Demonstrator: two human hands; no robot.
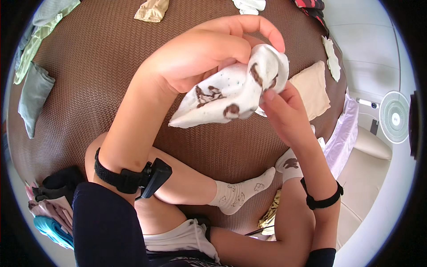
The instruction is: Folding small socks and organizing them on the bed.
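Observation:
A white sock (235, 84) with brown printed figures is held up in front of me in both hands. At its upper end, my left hand (227, 46) grips the fabric, its index finger arched over the bunched cuff and the other fingers partly hidden behind the cloth. From the right, my right hand (287, 109) pinches the cuff's lower edge between thumb and fingers. The pointed toe end hangs free toward the lower left.
Brown woven matting lies under my crossed legs. Around me are a beige folded cloth (311, 89), a grey-blue garment (34, 98), a tan bundle (151, 10) and a pile of clothes (53, 209). A fan (395, 116) stands at the right.

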